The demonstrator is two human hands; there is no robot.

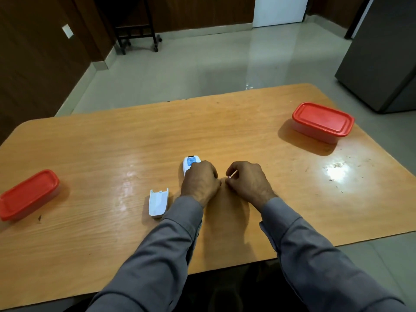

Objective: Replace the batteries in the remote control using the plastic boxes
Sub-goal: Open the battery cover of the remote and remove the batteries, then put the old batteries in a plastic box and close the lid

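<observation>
The rectangular wooden table (135,143) is light orange-brown with a fine darker grain pattern and pale glossy reflections; small dark specks mark its right side. The rectangular plastic box at the left edge (28,194) has a red lid over a translucent, red-tinted body. The rectangular plastic box near the far right corner (323,121) shows the same red lid and pinkish translucent body. The oblong plastic remote control (190,164) is white with a light blue label and a small black window. The curved plastic battery cover (158,202) is plain white. Both long sleeves (304,255) are plain grey.
</observation>
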